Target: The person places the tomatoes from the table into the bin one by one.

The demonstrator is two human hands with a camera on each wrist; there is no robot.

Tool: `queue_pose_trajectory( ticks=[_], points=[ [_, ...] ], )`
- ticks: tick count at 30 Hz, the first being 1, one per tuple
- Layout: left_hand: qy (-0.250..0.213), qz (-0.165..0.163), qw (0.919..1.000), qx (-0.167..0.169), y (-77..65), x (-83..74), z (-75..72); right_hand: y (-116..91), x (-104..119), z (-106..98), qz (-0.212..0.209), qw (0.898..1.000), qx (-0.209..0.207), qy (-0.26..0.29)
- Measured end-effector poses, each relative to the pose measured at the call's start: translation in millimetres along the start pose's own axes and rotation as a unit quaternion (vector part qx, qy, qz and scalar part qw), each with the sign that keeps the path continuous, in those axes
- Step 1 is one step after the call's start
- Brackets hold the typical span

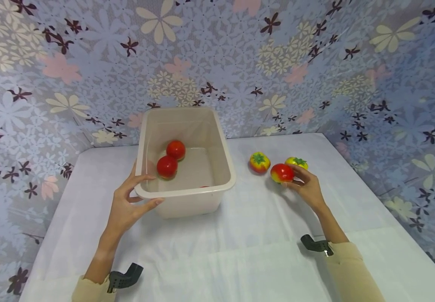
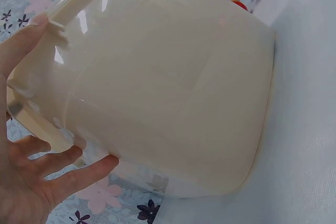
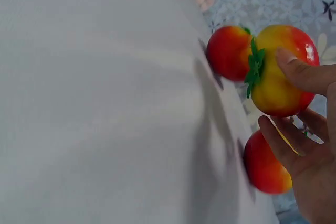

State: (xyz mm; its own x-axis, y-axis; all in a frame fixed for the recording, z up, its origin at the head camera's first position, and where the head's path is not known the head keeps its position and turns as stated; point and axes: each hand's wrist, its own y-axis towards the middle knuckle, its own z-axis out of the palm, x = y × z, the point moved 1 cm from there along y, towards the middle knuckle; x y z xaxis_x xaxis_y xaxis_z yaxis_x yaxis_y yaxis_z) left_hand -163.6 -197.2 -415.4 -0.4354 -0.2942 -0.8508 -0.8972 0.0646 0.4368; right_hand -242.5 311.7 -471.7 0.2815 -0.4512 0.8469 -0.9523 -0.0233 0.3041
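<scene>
- The flowered backdrop [image 1: 217,63] stood along the far, left and right sides; it was mostly blue-grey, with cream, pink and dark blooms.
- The white-covered table [image 1: 217,260] spread in front of it; its cloth was lightly creased.
- The beige bin [image 1: 191,205] sat upright on the far part of the table, left of centre.
- The left hand [image 1: 126,203] grasped the bin's near left corner; its arm reached in from the near left, the thumb lay along the near side just under the rim, one finger crossed over the rim, and others rested against the outer left wall.
- The right hand [image 1: 308,188] pinched the held fruit; its arm slanted from the near right toward the far left, the thumb pressed to one side of the fruit, the fingers bent about the other.
- The held fruit [image 1: 280,173], red and yellow, was raised over the table right of the bin; its green leaves faced the tabletop.
- The left loose fruit [image 1: 259,162] and the right loose fruit [image 1: 297,162] lay just beyond it; the right hand partly covered the latter.
- Two red fruits [image 1: 167,167] nestled together inside the bin; a red sliver [image 1: 204,187] showed behind its near wall.
</scene>
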Motion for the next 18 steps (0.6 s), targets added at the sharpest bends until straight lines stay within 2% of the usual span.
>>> queue_pose_trajectory(
  ticks=[5,11,15,18],
  points=[
    [-0.023,0.001,0.9997,0.002,1.6,-0.9,-1.0,6.7,13.1,7.0,-0.018,0.999,0.005,0.037],
    [-0.04,0.006,0.9991,0.008,1.9,-0.9,-1.0,11.0,27.7,17.7,-0.044,0.998,0.017,0.052],
    [-0.038,0.006,0.9992,0.009,0.0,0.2,-0.6,10.6,53.9,26.0,-0.052,0.997,0.028,0.052],
    [-0.039,0.008,0.9992,0.007,-0.6,0.8,-0.5,13.5,64.3,32.8,-0.052,0.996,0.037,0.062]
  ],
)
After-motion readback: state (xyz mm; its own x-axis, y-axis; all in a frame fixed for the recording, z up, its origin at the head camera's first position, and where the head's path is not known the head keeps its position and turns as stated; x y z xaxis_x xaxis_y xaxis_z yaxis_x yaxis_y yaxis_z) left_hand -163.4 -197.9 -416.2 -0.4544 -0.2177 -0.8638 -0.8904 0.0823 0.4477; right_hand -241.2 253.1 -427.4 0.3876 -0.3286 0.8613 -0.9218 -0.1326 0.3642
